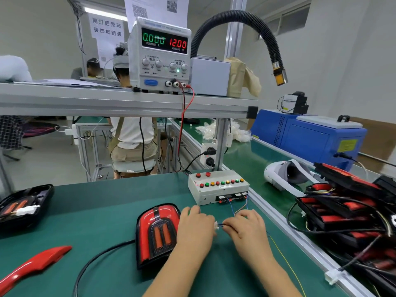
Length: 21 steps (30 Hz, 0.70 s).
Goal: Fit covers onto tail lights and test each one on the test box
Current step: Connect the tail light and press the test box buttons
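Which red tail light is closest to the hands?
The tail light lying alone mid-mat, right beside the left hand. The others sit in the pile far right or the black tray at left.

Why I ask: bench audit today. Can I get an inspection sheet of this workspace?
Surface: green mat, no spills seen.
Job's things: tail light face up by the left hand; test box behind the hands; red cover front left.
Clutter: black case far left; white headset and a pile of lights at right.
Hands: left hand holds a white connector; right hand pinches the wires at it.
Cables: wires run from the test box; black cable curves beside the tail light; red lead drops from the power supply.
Surroundings: power supply on shelf reads 12.00 V, 0.000 A; a person sits behind.
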Motion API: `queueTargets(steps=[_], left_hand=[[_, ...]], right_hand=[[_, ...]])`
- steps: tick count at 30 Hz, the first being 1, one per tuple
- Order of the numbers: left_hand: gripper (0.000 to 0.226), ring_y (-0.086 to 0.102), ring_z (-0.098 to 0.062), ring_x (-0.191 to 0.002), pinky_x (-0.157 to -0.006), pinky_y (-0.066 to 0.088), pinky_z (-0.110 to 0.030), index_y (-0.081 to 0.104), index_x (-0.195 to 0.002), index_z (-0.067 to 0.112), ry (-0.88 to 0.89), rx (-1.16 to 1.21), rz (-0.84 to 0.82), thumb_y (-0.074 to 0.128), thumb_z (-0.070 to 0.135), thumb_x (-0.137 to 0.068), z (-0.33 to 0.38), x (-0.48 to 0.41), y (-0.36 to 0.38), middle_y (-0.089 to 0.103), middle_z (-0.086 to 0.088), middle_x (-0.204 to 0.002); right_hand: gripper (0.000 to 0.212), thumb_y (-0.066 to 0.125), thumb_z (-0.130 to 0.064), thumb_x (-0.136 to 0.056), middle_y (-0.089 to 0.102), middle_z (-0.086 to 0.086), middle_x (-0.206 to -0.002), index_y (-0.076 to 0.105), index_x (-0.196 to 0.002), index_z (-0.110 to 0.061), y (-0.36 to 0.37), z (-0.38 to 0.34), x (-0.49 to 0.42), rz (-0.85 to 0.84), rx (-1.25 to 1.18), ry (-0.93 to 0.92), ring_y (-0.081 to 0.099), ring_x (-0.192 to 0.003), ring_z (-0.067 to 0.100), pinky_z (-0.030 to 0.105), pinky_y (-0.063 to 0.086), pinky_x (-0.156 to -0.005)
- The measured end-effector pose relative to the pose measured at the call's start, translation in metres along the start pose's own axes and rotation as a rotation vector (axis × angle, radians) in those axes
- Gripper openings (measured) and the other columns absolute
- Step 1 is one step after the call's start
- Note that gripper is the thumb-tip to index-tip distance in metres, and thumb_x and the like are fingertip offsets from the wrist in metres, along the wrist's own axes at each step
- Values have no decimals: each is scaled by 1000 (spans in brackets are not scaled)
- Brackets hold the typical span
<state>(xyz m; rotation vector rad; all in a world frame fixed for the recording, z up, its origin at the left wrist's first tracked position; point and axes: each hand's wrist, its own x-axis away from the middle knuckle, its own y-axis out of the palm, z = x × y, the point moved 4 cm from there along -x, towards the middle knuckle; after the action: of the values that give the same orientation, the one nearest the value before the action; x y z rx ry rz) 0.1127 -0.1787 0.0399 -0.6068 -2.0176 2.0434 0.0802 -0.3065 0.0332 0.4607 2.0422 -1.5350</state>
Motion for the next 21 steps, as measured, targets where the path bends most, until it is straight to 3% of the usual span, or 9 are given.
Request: queueTargets(steps=[4,6,8,11,15,17,19,21], left_hand=[[29,47,-23,-112,-106,21,-34,64,-110,21,-7,-4,-11,47,36,-92,-2,-5,2,65,-4,-109],[27,51,-23,-109,-104,23,-33,64,-106,21,-16,-15,-16,47,37,-92,-2,-5,4,66,-3,-106],[27,54,-23,-105,-102,24,-34,63,-102,21,-9,-28,-9,45,38,-93,-2,-5,5,67,-3,-104],[27,54,-22,-105,-103,23,-36,62,-103,21,-8,-42,-23,43,38,-94,0,-4,3,67,-3,-105],[21,50,-21,-106,-100,23,-36,63,-99,19,-51,-67,-103,46,28,-91,-9,2,4,65,-3,-104],[20,45,-18,-106,-97,25,-35,64,-96,22,-61,0,-95,49,34,-89,-15,4,0,63,0,-103],[26,39,-19,-112,-101,24,-37,64,-102,24,-51,36,-98,51,42,-89,-14,7,-3,62,3,-106],[37,32,-22,-125,-111,14,-45,61,-118,26,-22,68,-145,48,47,-90,-11,12,-2,58,4,-121]], right_hand=[[18,88,-22,-64,48,-21,-65,72,-68,-28,9,6,2,-46,-13,47,59,-82,18,52,50,-88],[4,78,-27,-78,45,-25,-69,74,-78,-29,15,11,1,-69,-31,77,57,-93,19,47,38,-102],[10,63,-37,-90,40,-30,-72,73,-91,-34,21,15,1,-128,-28,126,48,-106,13,37,22,-111],[20,52,-44,-95,45,-26,-83,70,-101,-38,28,16,0,-195,-7,174,40,-113,8,30,13,-112],[18,53,-40,-95,56,-10,-93,69,-102,-39,17,46,0,-118,3,375,45,-112,14,31,27,-101],[18,53,-36,-96,58,-8,-92,71,-100,-36,14,57,0,-73,-7,436,46,-113,16,32,29,-100],[24,47,-32,-98,61,-10,-100,69,-108,-37,20,52,0,-150,78,426,42,-121,15,32,22,-107],[32,38,-31,-101,61,-14,-122,62,-121,-39,36,41,1,-322,208,346,29,-138,18,38,8,-116]])
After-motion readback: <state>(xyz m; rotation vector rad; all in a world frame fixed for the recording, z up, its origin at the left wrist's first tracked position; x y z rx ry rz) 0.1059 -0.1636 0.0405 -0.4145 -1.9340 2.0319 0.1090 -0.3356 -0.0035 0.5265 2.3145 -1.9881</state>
